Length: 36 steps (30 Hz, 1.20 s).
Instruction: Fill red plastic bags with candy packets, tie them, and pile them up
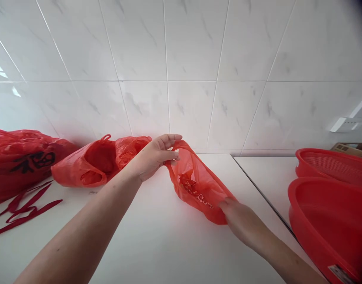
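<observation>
A thin red plastic bag (195, 165) is stretched between my two hands over the white tabletop. My left hand (157, 156) pinches its upper left edge, with the fingers pointing right. At the bag's lower right end, my right hand (236, 215) is closed on the plastic, slightly blurred. Small red packets with white lettering (195, 191) show inside the bag; what they are I cannot make out. Behind my left wrist lie a crumpled red plastic bag (130, 148) and another red bag with loop handles (77, 165).
At the far left sits a large red bag with black characters (36, 161), and dark red straps (30, 211) trail from it. Two red plastic baskets (305, 205) stand at the right, past a seam in the table. A tiled wall (193, 110) closes off the back.
</observation>
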Available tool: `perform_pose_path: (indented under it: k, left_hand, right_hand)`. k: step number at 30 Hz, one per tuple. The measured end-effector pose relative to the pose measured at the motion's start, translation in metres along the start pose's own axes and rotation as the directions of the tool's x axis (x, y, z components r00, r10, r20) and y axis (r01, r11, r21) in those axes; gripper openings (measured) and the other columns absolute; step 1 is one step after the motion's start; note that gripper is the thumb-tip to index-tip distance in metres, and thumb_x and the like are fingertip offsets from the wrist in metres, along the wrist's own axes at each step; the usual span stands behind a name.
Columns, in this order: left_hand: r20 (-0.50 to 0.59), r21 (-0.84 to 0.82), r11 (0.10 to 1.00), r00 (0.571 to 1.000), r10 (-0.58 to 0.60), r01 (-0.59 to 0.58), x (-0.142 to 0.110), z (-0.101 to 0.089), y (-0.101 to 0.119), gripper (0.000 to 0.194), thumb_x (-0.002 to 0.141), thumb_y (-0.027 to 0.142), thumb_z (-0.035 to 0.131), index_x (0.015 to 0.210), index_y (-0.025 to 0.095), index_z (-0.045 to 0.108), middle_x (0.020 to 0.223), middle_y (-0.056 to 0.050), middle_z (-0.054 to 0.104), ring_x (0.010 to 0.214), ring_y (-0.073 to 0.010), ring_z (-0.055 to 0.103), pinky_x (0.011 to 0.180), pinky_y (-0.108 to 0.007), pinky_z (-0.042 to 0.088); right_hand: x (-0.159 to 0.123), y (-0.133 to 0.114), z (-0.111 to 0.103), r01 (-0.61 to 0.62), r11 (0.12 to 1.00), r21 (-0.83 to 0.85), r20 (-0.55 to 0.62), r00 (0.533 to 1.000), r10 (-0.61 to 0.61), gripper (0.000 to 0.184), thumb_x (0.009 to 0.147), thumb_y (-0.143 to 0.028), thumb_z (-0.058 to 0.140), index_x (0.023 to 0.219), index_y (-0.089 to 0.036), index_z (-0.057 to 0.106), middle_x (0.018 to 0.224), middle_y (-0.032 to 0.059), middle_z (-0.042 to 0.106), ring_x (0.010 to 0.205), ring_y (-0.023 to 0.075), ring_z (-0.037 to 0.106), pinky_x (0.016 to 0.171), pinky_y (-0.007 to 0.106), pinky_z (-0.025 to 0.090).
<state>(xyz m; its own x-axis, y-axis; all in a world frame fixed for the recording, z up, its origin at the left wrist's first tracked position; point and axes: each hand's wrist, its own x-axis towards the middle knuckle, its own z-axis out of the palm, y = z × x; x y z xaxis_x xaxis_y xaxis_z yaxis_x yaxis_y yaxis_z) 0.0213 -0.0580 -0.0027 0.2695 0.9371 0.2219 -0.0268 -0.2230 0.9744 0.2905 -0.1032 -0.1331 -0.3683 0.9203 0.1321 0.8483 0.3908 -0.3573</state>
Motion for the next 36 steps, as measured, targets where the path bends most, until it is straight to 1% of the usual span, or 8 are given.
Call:
perform_pose_path:
  k: [6, 10, 13, 18, 21, 24, 30, 36]
  left_hand:
    - [-0.122, 0.199, 0.974, 0.983, 0.136, -0.11, 0.006, -0.008, 0.001, 0.046, 0.072, 0.015, 0.063, 0.116, 0.023, 0.055, 0.103, -0.005, 0.062, 0.072, -0.0118, 0.058, 0.071, -0.03, 0.047]
    - [-0.237, 0.605, 0.783, 0.905, 0.353, -0.147, 0.002, -0.01, 0.005, 0.043, 0.075, 0.012, 0.051, 0.115, 0.026, 0.057, 0.089, -0.002, 0.064, 0.078, -0.0171, 0.057, 0.073, -0.032, 0.043]
    - [-0.248, 0.768, 0.622, 0.824, 0.51, -0.153, -0.003, -0.01, 0.009, 0.041, 0.075, 0.01, 0.049, 0.11, 0.028, 0.061, 0.083, -0.002, 0.063, 0.083, -0.0208, 0.055, 0.074, -0.032, 0.04]
    - [-0.251, 0.768, 0.62, 0.816, 0.521, -0.159, -0.006, 0.001, 0.009, 0.027, 0.074, 0.018, 0.056, 0.099, 0.026, 0.064, 0.079, -0.001, 0.061, 0.066, -0.0161, 0.053, 0.061, -0.027, 0.039]
    - [-0.277, 0.618, 0.776, 0.89, 0.362, -0.123, -0.004, 0.018, 0.003, 0.013, 0.077, 0.023, 0.054, 0.088, 0.022, 0.062, 0.068, 0.001, 0.059, 0.052, -0.0116, 0.05, 0.047, -0.022, 0.037]
    - [-0.218, 0.375, 0.92, 0.954, 0.204, -0.111, -0.001, 0.038, -0.003, 0.008, 0.08, 0.025, 0.051, 0.078, 0.018, 0.056, 0.062, 0.001, 0.057, 0.05, -0.011, 0.053, 0.045, -0.021, 0.042]
    - [0.034, -0.005, 0.981, 0.98, 0.196, -0.196, -0.003, 0.064, -0.016, 0.014, 0.082, 0.027, 0.058, 0.091, 0.017, 0.053, 0.083, -0.005, 0.064, 0.076, -0.0157, 0.063, 0.068, -0.03, 0.051]
    - [-0.041, 0.442, 0.802, 0.884, 0.466, -0.402, -0.008, 0.065, -0.06, 0.038, 0.068, 0.021, 0.074, 0.102, 0.024, 0.059, 0.113, -0.006, 0.055, 0.104, -0.0203, 0.052, 0.085, -0.033, 0.045]
  right_hand:
    - [0.006, 0.0, -0.054, -0.06, 0.912, 0.406, -0.289, 0.938, 0.19, 0.029, 0.08, -0.022, 0.047, 0.107, -0.027, 0.057, 0.103, 0.0009, 0.062, 0.087, 0.0174, 0.061, 0.075, 0.032, 0.049]
    - [0.012, -0.002, -0.076, 0.024, 0.878, 0.478, -0.636, 0.699, 0.327, 0.016, 0.078, -0.027, 0.055, 0.09, -0.025, 0.065, 0.102, 0.0009, 0.063, 0.09, 0.0191, 0.06, 0.078, 0.033, 0.048]
    - [0.024, -0.002, -0.08, 0.12, 0.764, 0.634, -0.689, 0.537, 0.487, 0.022, 0.08, -0.029, 0.054, 0.098, -0.027, 0.066, 0.11, 0.0012, 0.062, 0.098, 0.02, 0.058, 0.084, 0.035, 0.047]
    - [0.052, -0.003, -0.079, 0.281, 0.097, 0.955, -0.285, 0.768, 0.573, 0.033, 0.085, -0.047, 0.049, 0.108, -0.024, 0.054, 0.066, -0.002, 0.06, 0.065, 0.0156, 0.061, 0.072, 0.035, 0.052]
    - [0.061, -0.018, -0.075, 0.305, -0.049, 0.951, -0.256, 0.867, 0.427, 0.031, 0.083, -0.051, 0.051, 0.093, -0.022, 0.056, 0.041, -0.0115, 0.028, 0.035, 0.0068, 0.029, 0.048, 0.024, 0.043]
    - [0.061, -0.048, -0.069, 0.251, 0.065, 0.966, -0.259, 0.939, 0.227, 0.034, 0.08, -0.045, 0.056, 0.104, -0.021, 0.057, 0.041, -0.0116, 0.027, 0.036, 0.0053, 0.019, 0.038, 0.02, 0.024]
    - [0.065, -0.083, -0.062, 0.051, 0.504, 0.862, -0.093, 0.994, 0.057, 0.011, 0.068, -0.022, 0.057, 0.079, -0.02, 0.059, 0.058, -0.005, 0.051, 0.053, 0.0104, 0.045, 0.051, 0.024, 0.034]
    - [0.08, -0.064, -0.049, -0.013, 0.507, 0.862, -0.067, 0.988, 0.139, 0.007, 0.068, -0.023, 0.053, 0.064, -0.019, 0.049, 0.058, -0.0047, 0.045, 0.054, 0.0103, 0.04, 0.051, 0.024, 0.032]
